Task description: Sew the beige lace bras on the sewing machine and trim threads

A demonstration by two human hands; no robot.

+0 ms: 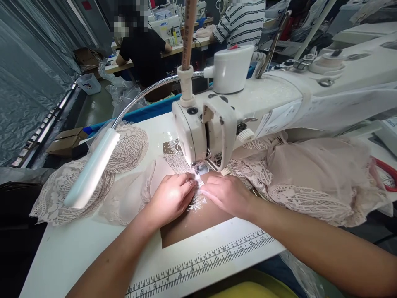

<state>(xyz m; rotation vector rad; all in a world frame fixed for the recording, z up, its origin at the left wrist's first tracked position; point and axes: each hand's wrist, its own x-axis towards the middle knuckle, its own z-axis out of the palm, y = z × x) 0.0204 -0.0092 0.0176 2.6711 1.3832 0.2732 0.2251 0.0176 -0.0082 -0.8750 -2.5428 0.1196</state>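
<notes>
Under the head of the sewing machine (214,124), glare from the lamp (93,167) washes out the spot where the fingertips meet. The needle and presser foot are hard to make out, and the edge of the lace piece (200,182) is lost in white there. Both forearms are cut off by the lower edge of the view. A red handle (386,169) at the far right is half hidden behind a heap of fabric (310,182); which tool it belongs to cannot be told.

The lace piece is pale pink openwork. It lies directly below the needle, on a shiny brown patch (192,227) on the white table (71,248). The heap to the right is the same pale pink, sheer mesh edged with lace, crumpled. To the left, rounded lace cups (132,147) lie stacked, partly covered by the long white lamp on its ribbed metal gooseneck. A printed ruler strip (201,265) runs along the table's near edge.

The left hand (172,196) lies palm down, fingers stretched rightward with their tips on the lace. The right hand (226,192) also lies palm down, fingers pointing left, meeting the left hand's fingertips at the needle. Neither hand is closed into a grip; both press flat on the lace. Two other people sit at machines in the background.
</notes>
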